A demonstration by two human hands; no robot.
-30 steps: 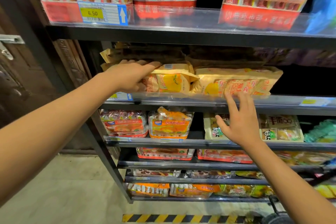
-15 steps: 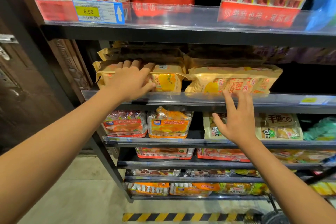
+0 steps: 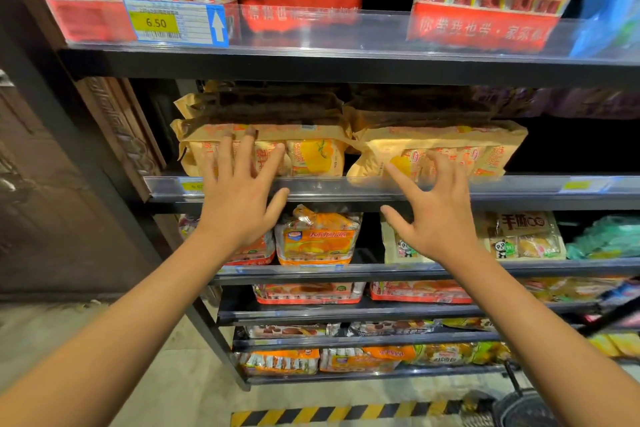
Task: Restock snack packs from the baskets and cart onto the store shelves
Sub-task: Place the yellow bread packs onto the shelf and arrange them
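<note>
Since the earlier frame the right hand (image 3: 438, 218) has risen at centre right; its straight, spread fingers now touch the right yellow plastic snack pack (image 3: 446, 152). The left hand (image 3: 239, 198) stays flat, fingers straight, against the left yellow pack (image 3: 311, 156). Two front packs sit mid-frame behind the clear shelf lip (image 3: 346, 185).

Two bare arms reach up from the bottom corners toward the middle of the picture. The left hand (image 3: 239, 204) is flat, its fingers straight and spread, thumb sticking out to the right. The right hand (image 3: 438, 215) is spread wide too, its fingertips bent a little, thumb pointing left.
</note>
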